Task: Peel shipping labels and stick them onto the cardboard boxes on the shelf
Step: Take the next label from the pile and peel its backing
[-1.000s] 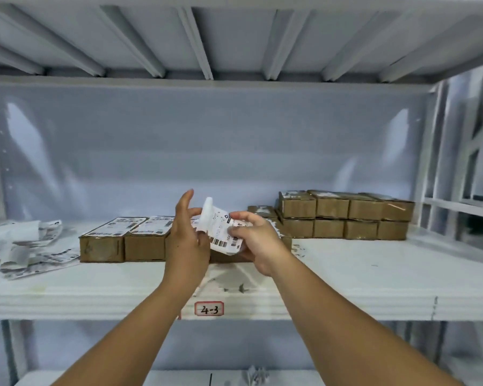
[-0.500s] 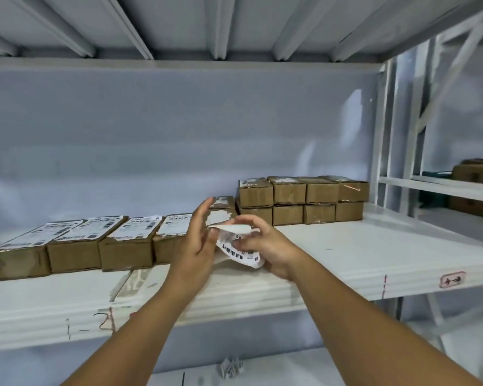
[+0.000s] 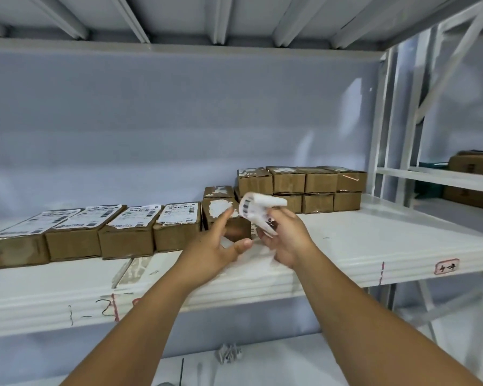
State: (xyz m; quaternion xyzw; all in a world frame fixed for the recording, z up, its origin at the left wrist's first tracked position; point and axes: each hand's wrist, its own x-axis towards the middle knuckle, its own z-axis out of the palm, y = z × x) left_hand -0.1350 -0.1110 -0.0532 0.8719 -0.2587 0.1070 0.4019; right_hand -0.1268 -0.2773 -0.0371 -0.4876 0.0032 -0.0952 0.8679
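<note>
The left hand (image 3: 218, 246) now off, fingers (image 3: 223, 218) wide, the right hand (image 3: 286, 238) pinches the curled shipping label (image 3: 258, 208) mid-frame, likely bound for the unlabelled cardboard box (image 3: 216, 202).

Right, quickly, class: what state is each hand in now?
Left hand: open, fingers spread, holding nothing.
Right hand: grips a curled shipping label.

A white metal shelf (image 3: 374, 246) fronts a pale blue-grey wall (image 3: 179, 121), beneath a ribbed upper deck (image 3: 179, 12).
</note>
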